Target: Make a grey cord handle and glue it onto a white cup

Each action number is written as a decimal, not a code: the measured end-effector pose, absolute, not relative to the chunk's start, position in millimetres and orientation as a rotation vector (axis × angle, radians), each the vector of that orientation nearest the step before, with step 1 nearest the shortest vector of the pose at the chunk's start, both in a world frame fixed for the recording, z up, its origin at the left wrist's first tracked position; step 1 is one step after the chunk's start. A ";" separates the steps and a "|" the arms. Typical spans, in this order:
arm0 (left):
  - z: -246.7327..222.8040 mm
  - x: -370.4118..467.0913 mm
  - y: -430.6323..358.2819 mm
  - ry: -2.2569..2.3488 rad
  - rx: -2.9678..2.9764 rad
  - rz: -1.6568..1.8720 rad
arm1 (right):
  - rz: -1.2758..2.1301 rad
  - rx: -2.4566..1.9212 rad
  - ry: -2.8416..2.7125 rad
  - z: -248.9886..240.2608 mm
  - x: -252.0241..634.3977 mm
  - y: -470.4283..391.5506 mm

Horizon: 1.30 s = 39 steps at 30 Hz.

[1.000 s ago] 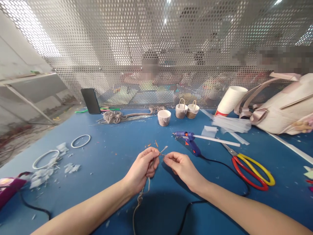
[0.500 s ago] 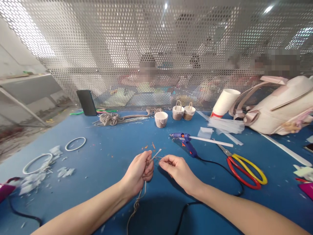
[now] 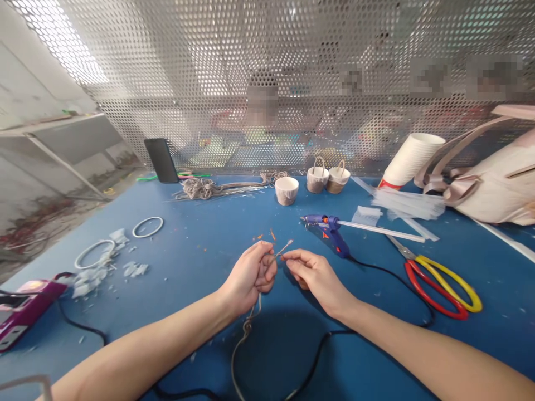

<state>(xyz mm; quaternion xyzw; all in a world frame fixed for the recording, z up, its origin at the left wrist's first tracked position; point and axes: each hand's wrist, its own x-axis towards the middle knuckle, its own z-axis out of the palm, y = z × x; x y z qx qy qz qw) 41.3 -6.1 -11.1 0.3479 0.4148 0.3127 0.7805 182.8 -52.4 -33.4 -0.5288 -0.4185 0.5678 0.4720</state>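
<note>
My left hand (image 3: 256, 274) is closed around a thin grey-beige cord (image 3: 246, 327), which hangs below the fist with a knot in it and trails toward the near edge. A frayed whitish end sticks up past the thumb. Just to the right, my right hand (image 3: 314, 278) pinches a strand of the same cord between thumb and fingertips. Beyond both hands stands a small paper cup wrapped in cord (image 3: 286, 195). Two more such cups (image 3: 318, 181) carry looped handles. A blue glue gun (image 3: 328, 227) with a clear glue stick lies beyond my right hand.
Red-and-yellow scissors (image 3: 443, 284) and the glue gun's black cable lie right. Behind are glue sticks (image 3: 409, 203), stacked paper cups (image 3: 413, 159), a pale bag (image 3: 501, 178), a cord bundle (image 3: 200, 188) and a phone (image 3: 161, 160). White rings (image 3: 147, 227), scraps and a purple power strip (image 3: 29, 312) lie left.
The view has shifted, so everything sits farther right and more of the power strip shows. Both hands keep their grip on the cord, the right fingertips close beside the left fist.
</note>
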 end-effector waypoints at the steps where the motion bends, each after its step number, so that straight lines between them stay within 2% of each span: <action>1: -11.3 41.3 -6.2 0.895 0.754 0.673 | 1.388 -1.288 -1.017 -33.7 182.8 -52.3; 14: -15.5 41.4 -7.6 0.858 0.757 0.662 | 1.531 -1.138 -0.709 -29.5 185.0 -50.3; 29: -10.2 45.1 -13.8 0.854 0.765 0.606 | 1.471 -1.114 -0.843 -31.8 186.0 -48.6; 39: 11.2 16.7 20.8 1.212 1.491 0.965 | 1.377 -1.204 -0.795 -35.3 186.0 -44.8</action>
